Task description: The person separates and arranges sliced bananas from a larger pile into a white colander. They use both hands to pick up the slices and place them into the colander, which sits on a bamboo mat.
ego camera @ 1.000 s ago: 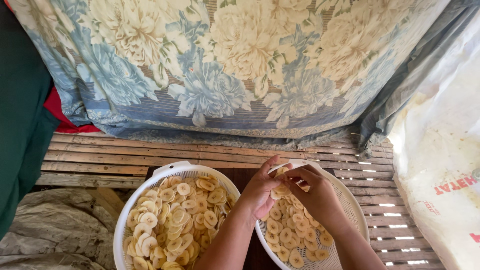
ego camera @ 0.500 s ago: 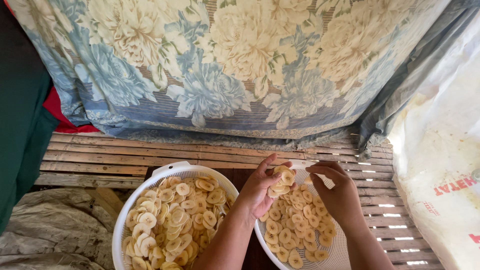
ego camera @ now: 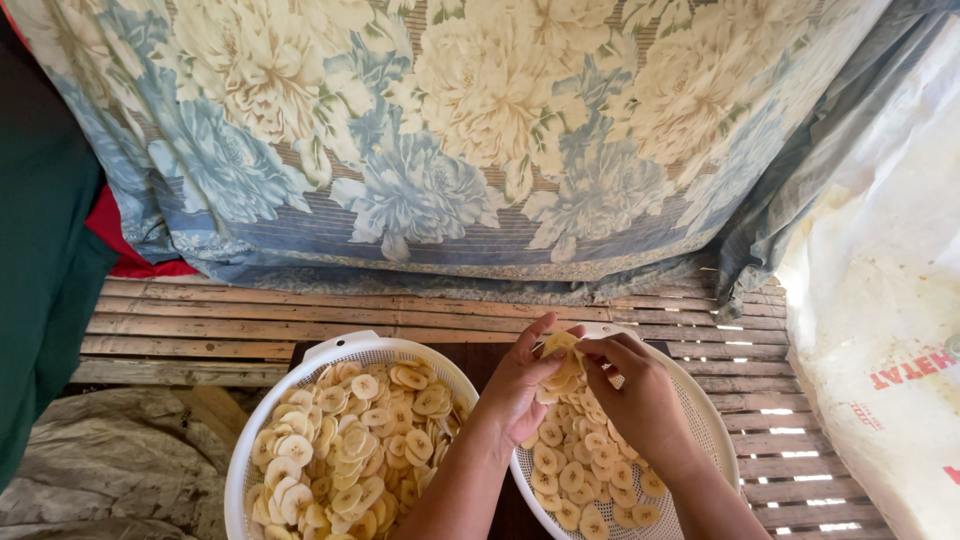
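Both hands [ego camera: 580, 385] hide, probably, several banana slices [ego camera: 556, 352].

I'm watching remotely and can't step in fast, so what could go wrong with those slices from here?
1. The left hand and right hand hold a loose stack of slices above the right basket; some could slip off, perhaps past the rim.
2. The left basket is heaped near its rim, so a nudge from the left forearm might spill slices onto the slatted bench, maybe through its gaps.
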